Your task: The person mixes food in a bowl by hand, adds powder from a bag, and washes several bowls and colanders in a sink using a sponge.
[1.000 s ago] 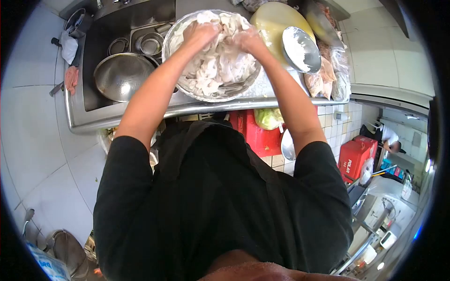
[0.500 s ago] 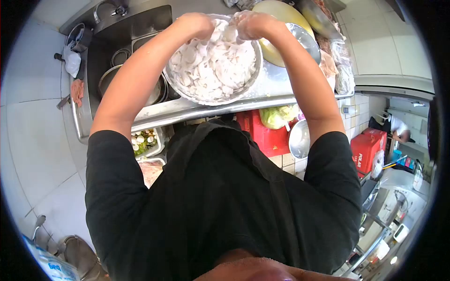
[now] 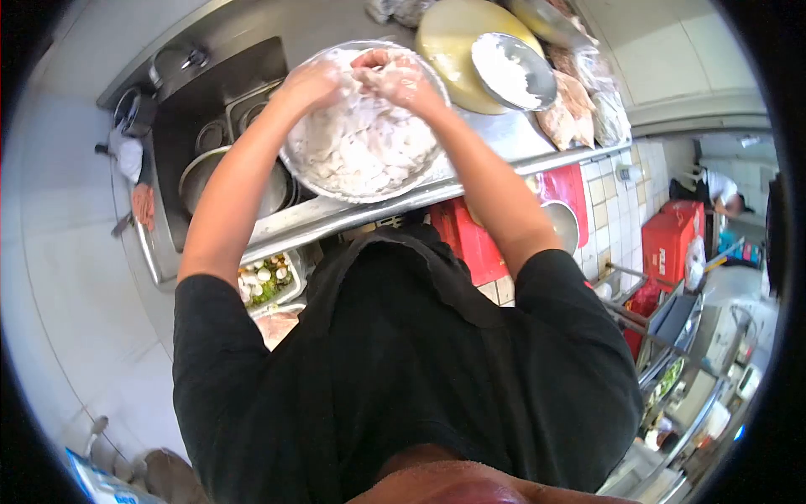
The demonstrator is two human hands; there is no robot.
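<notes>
A large round metal bowl (image 3: pixel 361 199) stands on the steel counter, filled with pale strips coated in white powder (image 3: pixel 365 151). Both hands are inside its far half, dusted white. My left hand (image 3: pixel 319 84) is at the upper left of the bowl, in contact with the strips; its fingers are partly hidden and blurred. My right hand (image 3: pixel 395 77) is at the upper right, its fingers curled in toward the left hand over the strips. Whether either hand grips a piece is hard to make out.
A sink (image 3: pixel 197 109) with pots lies left of the bowl. To the right are a round yellow board (image 3: pixel 457 42), a small bowl of white powder (image 3: pixel 512 74) and bagged meat (image 3: pixel 569 113). Red crates (image 3: pixel 474 244) stand below. Another person (image 3: pixel 722 189) is at far right.
Both hands have moved from the bowl's far rim nearer its middle and closer together. The view has shifted and tilted, and the small powder bowl now shows fully.
</notes>
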